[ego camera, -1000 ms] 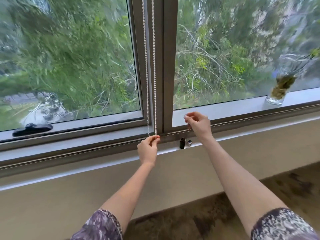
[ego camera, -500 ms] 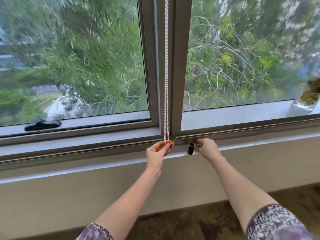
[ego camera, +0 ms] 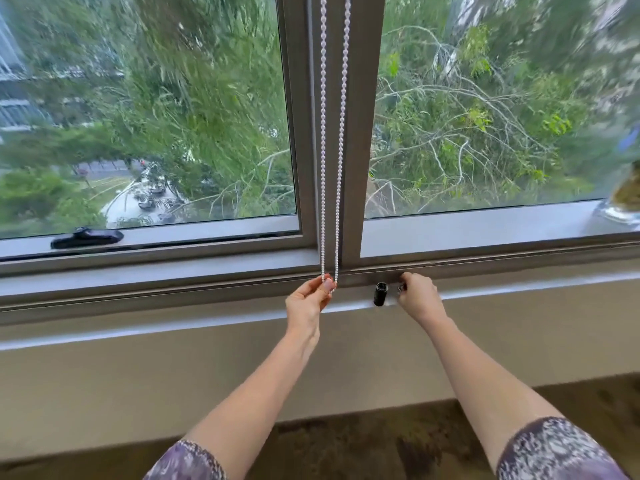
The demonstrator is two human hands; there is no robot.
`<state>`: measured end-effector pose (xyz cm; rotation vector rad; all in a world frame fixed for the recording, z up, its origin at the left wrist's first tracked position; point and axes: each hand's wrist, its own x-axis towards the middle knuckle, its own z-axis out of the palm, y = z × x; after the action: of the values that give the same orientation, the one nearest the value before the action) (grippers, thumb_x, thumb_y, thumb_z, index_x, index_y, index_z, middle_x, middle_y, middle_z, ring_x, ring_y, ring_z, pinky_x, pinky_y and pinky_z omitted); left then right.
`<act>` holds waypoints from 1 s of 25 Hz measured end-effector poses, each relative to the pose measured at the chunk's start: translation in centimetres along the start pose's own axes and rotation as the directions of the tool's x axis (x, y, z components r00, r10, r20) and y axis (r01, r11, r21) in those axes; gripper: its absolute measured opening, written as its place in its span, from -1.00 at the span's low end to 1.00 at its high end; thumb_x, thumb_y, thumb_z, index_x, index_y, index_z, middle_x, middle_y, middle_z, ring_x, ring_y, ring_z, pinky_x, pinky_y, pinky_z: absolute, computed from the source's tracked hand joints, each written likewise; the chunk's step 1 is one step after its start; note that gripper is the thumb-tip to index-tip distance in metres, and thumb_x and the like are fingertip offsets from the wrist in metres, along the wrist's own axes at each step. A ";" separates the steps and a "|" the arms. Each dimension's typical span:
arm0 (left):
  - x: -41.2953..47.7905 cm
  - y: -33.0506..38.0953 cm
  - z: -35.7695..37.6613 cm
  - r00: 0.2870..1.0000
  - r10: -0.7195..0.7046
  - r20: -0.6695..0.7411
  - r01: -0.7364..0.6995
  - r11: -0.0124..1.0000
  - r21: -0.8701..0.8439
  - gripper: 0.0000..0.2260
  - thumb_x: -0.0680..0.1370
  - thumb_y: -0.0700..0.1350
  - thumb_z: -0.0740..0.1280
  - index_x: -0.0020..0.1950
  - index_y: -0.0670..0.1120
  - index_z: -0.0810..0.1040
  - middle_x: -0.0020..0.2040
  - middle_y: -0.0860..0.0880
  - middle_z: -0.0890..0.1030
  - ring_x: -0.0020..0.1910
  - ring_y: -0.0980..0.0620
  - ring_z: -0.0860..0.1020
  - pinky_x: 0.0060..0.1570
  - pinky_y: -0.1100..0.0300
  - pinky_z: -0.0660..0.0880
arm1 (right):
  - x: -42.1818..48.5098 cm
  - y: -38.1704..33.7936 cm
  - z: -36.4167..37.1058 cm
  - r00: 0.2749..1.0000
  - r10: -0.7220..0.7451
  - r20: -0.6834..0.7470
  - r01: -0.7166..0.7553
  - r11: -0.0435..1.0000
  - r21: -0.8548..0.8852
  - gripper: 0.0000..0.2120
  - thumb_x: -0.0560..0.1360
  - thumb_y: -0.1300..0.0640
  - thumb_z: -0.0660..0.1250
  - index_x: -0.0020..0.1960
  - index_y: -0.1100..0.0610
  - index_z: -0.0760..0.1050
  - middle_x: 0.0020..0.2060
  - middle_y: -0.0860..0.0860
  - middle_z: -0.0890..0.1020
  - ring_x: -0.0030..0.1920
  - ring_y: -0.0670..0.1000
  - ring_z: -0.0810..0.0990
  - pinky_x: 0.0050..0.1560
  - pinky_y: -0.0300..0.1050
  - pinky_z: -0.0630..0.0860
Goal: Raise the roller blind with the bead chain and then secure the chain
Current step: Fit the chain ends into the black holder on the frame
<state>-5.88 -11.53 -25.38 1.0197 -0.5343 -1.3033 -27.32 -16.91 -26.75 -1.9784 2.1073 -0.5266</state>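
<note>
Since a moment ago the two strands of the bead chain (ego camera: 330, 140) have drawn apart at the top, where half a second back they hung nearly as one line; both hands have barely shifted along the sill (ego camera: 173, 323), and a second ago the right hand was higher, up against the lower rail of the right pane.

Her left hand (ego camera: 308, 301) pinches the bottom loop of the chain between thumb and fingertips, fingers pressed close together, a pale nail showing right at the beads; the hand sits just under the central post of the window frame (ego camera: 356, 133); the chain runs straight up from that pinch, long axis vertical, lying against the post and leaving the top of the view, so the blind itself is out of sight.

Her right hand (ego camera: 417, 297) is curled, knuckles up, fingers bunched around a small metal catch (ego camera: 401, 288) on the ledge; how tightly it grips I cannot tell, since the fingers cover most of it; just to the left of that hand, touching neither hand, stands a short black cylinder (ego camera: 380, 294), upright.

Off to the left a black window handle (ego camera: 86, 238) lies flat on the lower rail; at the far right edge a glass vase (ego camera: 621, 209) stands on the ledge, only partly in view.
</note>
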 end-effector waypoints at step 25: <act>-3.1 -0.9 -1.9 0.992 0.121 -0.044 -0.107 0.967 0.232 -0.89 0.40 -0.36 0.45 -0.18 -0.16 0.61 -0.34 -0.01 0.65 -0.37 0.12 0.59 -0.13 0.26 0.53 | -9.3 -12.4 -4.3 0.921 -0.361 -0.147 0.389 0.868 0.308 -0.76 0.40 0.23 0.39 0.06 0.22 0.60 -0.08 0.15 0.69 -0.07 0.12 0.63 0.04 0.00 0.55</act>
<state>-5.50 -7.93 -26.45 1.1955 -0.7011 -1.1241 -16.82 -7.62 -18.80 -2.1911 1.5351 -0.9789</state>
